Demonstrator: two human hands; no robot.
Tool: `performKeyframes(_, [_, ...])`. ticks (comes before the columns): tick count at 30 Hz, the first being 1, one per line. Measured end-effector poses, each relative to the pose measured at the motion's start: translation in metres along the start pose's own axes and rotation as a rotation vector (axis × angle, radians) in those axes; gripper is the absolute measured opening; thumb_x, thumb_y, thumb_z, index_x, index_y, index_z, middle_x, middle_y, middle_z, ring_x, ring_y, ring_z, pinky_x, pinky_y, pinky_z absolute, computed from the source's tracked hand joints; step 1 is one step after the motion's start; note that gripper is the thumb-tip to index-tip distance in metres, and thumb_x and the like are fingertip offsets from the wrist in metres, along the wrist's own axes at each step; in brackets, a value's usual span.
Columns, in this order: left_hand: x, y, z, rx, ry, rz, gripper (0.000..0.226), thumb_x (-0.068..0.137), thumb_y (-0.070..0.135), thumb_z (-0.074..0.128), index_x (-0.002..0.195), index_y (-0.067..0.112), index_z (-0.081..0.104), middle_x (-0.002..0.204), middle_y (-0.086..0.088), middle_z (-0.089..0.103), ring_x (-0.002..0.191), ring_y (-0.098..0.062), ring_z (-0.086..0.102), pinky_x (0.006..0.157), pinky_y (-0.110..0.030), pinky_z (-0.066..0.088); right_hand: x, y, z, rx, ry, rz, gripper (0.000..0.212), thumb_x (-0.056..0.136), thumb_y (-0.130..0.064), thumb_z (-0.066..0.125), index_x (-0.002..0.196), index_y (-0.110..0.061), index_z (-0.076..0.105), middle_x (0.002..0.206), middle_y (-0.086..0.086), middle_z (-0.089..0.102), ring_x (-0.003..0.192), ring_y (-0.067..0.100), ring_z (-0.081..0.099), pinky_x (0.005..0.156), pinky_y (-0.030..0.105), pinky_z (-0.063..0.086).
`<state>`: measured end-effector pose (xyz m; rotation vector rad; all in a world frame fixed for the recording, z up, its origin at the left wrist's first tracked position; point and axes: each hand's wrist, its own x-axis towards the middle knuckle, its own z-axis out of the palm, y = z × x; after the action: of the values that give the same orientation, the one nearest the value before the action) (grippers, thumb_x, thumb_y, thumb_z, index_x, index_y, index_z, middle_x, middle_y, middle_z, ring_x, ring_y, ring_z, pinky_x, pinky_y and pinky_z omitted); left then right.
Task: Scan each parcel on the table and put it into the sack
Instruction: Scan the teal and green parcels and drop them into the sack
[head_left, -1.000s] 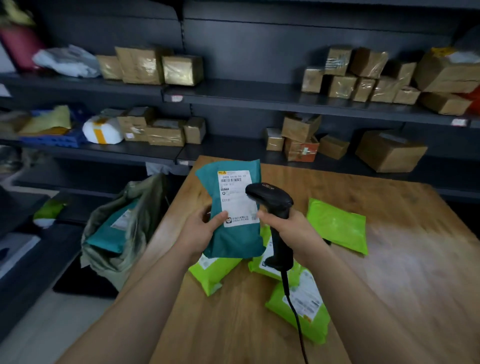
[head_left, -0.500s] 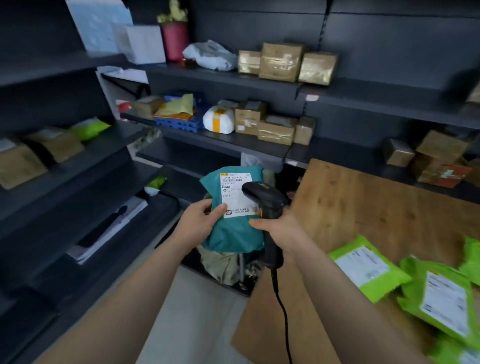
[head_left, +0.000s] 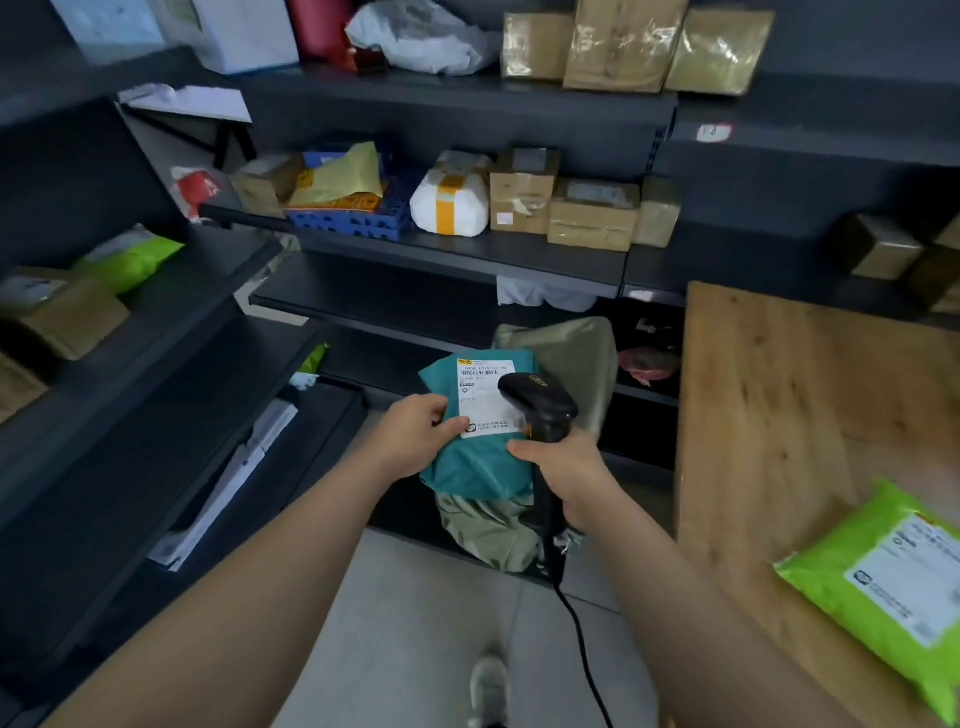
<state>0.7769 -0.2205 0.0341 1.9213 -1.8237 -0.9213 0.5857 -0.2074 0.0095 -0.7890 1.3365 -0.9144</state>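
Turning from the table (head_left: 779, 395), now off at our 3 o'clock, we hold the teal parcel (head_left: 475, 465) in front of the olive sack (head_left: 569, 358) at 12 o'clock. Our left hand (head_left: 415, 439) pinches it at the label (head_left: 483, 402) while our right hand (head_left: 571, 467) grips the scanner (head_left: 537, 402) (head over that label). Scanning seems done, so dropping comes next; a green parcel (head_left: 883, 577) waits at 4 o'clock.

Open floor (head_left: 415, 623) between dark shelves (head_left: 156, 415) on the left and counter (head_left: 779, 415) on the right; sack (head_left: 571, 358) ahead, partly hidden behind teal parcel (head_left: 478, 467) and scanner (head_left: 540, 400)
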Motion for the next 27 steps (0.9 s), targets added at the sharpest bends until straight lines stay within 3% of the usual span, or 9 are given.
performKeyframes(3, [0.059,-0.015,0.011,0.044,-0.065,0.020,0.027,0.092,0.035,0.059,0.099,0.010,0.068,0.098,-0.006,0.071,0.090,-0.022,0.065,0.084,-0.047,0.052,0.052,0.009,0.005,0.030,0.063,0.056,0.025,0.078,0.001,0.075,0.099,-0.011,0.068,0.093,0.009,0.074,0.082,0.026,0.072,0.073,0.038,0.060])
performKeyframes(7, [0.135,-0.037,0.030,0.051,-0.163,0.018,0.024,0.092,0.031,0.060,0.101,0.012,0.069,0.098,-0.007,0.071,0.090,-0.022,0.065,0.083,-0.042,0.053,0.122,0.020,0.006,0.041,0.154,0.130,0.024,0.080,0.002,0.074,0.099,-0.010,0.067,0.087,0.005,0.072,0.074,0.020,0.070,0.057,0.027,0.056])
performKeyframes(12, [0.215,-0.072,0.057,0.045,-0.258,-0.042,0.030,0.092,0.028,0.060,0.111,0.005,0.065,0.105,-0.009,0.070,0.097,-0.025,0.065,0.085,-0.036,0.053,0.199,0.045,0.004,0.014,0.281,0.201,0.032,0.081,0.000,0.073,0.110,-0.005,0.063,0.102,0.011,0.069,0.093,0.028,0.067,0.083,0.039,0.056])
performKeyframes(16, [0.269,-0.106,0.071,0.156,-0.262,-0.109,0.039,0.094,0.032,0.055,0.126,0.011,0.056,0.122,-0.012,0.059,0.106,-0.028,0.058,0.089,-0.036,0.050,0.248,0.074,0.002,0.041,0.374,0.269,0.032,0.081,0.002,0.073,0.109,-0.005,0.060,0.102,0.013,0.068,0.092,0.030,0.067,0.081,0.040,0.056])
performKeyframes(18, [0.294,-0.122,0.081,0.231,-0.296,-0.159,0.041,0.093,0.036,0.054,0.125,0.011,0.052,0.122,-0.015,0.055,0.107,-0.031,0.056,0.089,-0.041,0.051,0.271,0.091,0.001,0.055,0.407,0.310,0.033,0.080,0.005,0.072,0.110,-0.002,0.060,0.104,0.016,0.068,0.093,0.032,0.067,0.081,0.041,0.056])
performKeyframes(21, [0.322,-0.143,0.101,0.272,-0.358,-0.238,0.052,0.089,0.040,0.060,0.125,0.005,0.046,0.123,-0.018,0.053,0.111,-0.035,0.054,0.091,-0.043,0.050,0.299,0.115,0.001,0.010,0.432,0.376,0.029,0.079,0.002,0.073,0.105,-0.006,0.061,0.102,0.015,0.069,0.082,0.025,0.067,0.069,0.031,0.054])
performKeyframes(23, [0.335,-0.158,0.113,0.306,-0.367,-0.272,0.058,0.088,0.039,0.063,0.127,0.002,0.043,0.125,-0.019,0.052,0.114,-0.035,0.054,0.090,-0.039,0.049,0.317,0.129,0.003,-0.056,0.464,0.404,0.032,0.076,-0.002,0.077,0.104,-0.008,0.062,0.100,0.013,0.070,0.082,0.025,0.067,0.073,0.034,0.056])
performKeyframes(27, [0.349,-0.182,0.126,0.307,-0.379,-0.158,0.027,0.093,0.026,0.059,0.105,0.001,0.060,0.107,-0.015,0.065,0.096,-0.028,0.062,0.079,-0.035,0.051,0.342,0.151,0.013,-0.152,0.497,0.396,0.053,0.064,-0.007,0.089,0.111,0.000,0.064,0.105,0.013,0.071,0.092,0.027,0.069,0.086,0.042,0.057])
